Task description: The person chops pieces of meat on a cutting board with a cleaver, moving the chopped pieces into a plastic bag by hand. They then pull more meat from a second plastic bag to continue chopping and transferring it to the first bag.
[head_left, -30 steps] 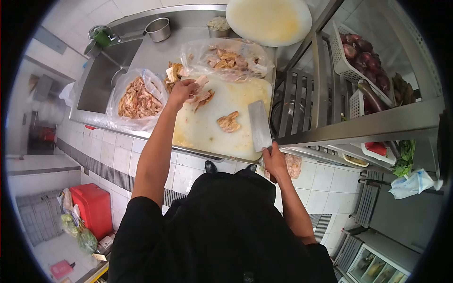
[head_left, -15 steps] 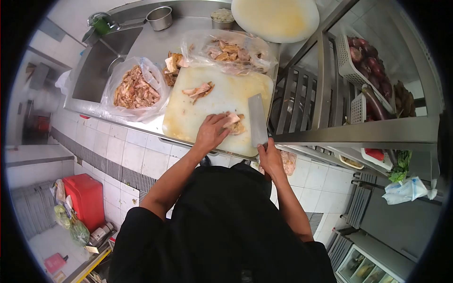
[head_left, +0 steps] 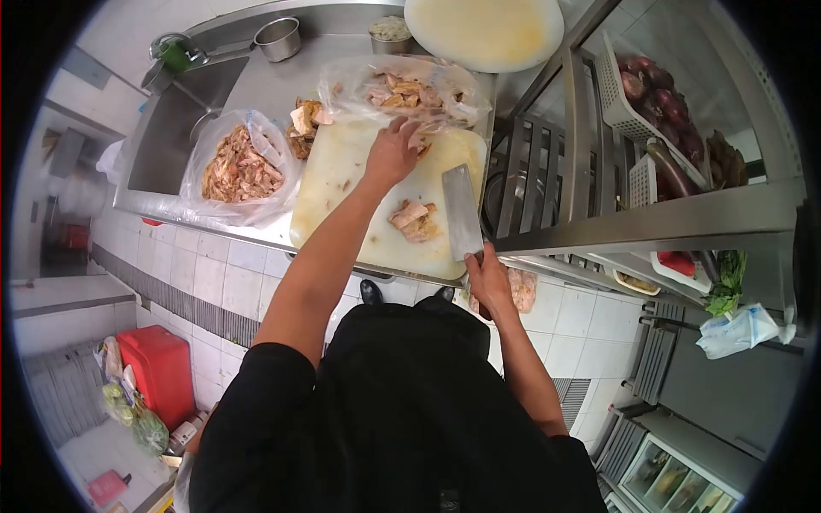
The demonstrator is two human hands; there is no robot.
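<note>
A white cutting board (head_left: 333,197) lies on the steel counter. My right hand (head_left: 491,282) grips the handle of a cleaver (head_left: 462,209), its wide blade flat over the board's right side. At the board's far edge, my left hand (head_left: 392,156) is closed over a piece of meat (head_left: 422,147), which shows partly beside the fingers. That hand is right by a clear plastic bag (head_left: 470,98) of meat pieces. Another chunk of meat (head_left: 414,221) rests on the near part of the board, left of the blade. Small scraps are scattered on the board.
Left of the board sits an open plastic bag of chopped meat (head_left: 242,171), with more meat chunks (head_left: 304,120) behind it. A sink (head_left: 171,137), a metal pot (head_left: 278,39) and a round board (head_left: 487,30) lie beyond. A steel rack (head_left: 560,239) with an onion basket (head_left: 620,107) borders the right.
My left hand has left the near chunk and moved to the board's far edge. The meat piece from the board's left part is gone from there. The cleaver has stayed nearly still.
</note>
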